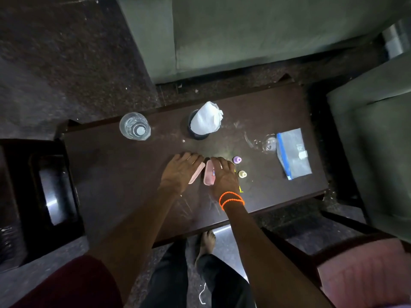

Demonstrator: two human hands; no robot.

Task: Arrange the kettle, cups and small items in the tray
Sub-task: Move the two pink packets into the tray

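Small pink pieces are lying under both hands at the middle of the dark table (124, 174). The left hand (181, 168) is resting with its fingers laid over a flat pink lid (197, 173), and the right hand (222, 174) is covering a pink tray (209, 175) just beside it; whether the fingers are gripping or only pressing, I cannot tell. The hands are close together, almost touching. Near the right hand, a purple toy piece (237, 160) and a yellow toy piece (242, 174) are standing on the table. Farther away, a dark cup with white paper (205, 121) and a water bottle (135, 126) are standing upright. A zip bag (293, 152) is lying to the right. I think a quick sweep of the right hand could knock the light pieces over and roll them off the edge.
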